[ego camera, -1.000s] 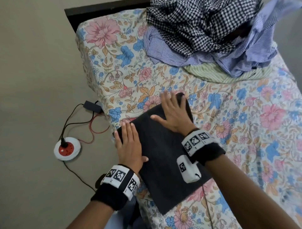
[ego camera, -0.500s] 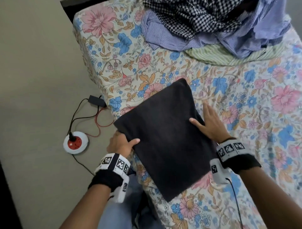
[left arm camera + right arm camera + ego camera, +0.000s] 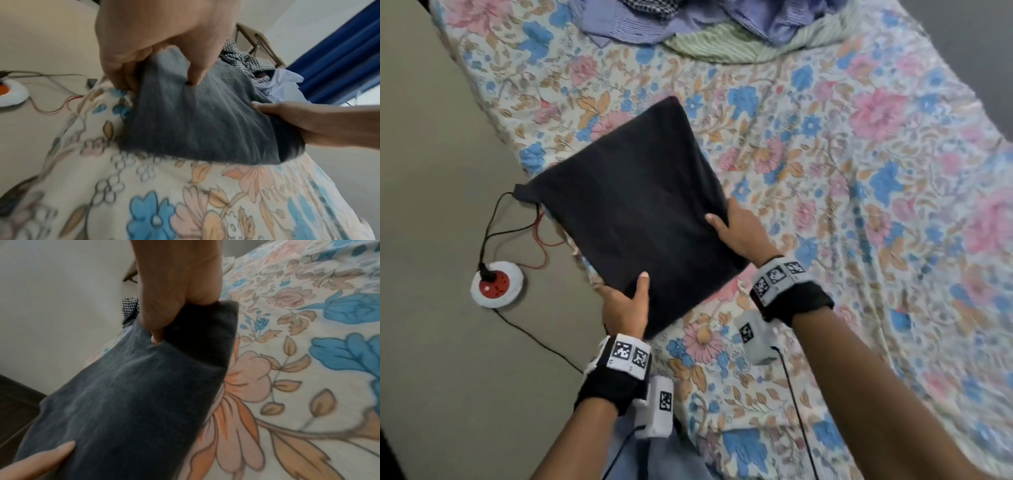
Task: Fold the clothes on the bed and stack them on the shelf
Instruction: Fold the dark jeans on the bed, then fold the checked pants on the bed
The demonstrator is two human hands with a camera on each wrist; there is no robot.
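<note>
Hands grip folded dark garment above bed, unfolded clothes beyond.

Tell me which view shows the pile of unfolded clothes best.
The left wrist view: the pile of unfolded clothes shows checked and pale blue fabric beyond the dark folded garment. The head view crops the pile at the top edge; the right wrist view catches only a checked scrap.

folded garment: was dark charcoal, plain
bedsheet: cream, pink/blue/tan floral
clothes pile: blue stripes, green stripes (black-white check on top)
socket: white, red centre
</note>
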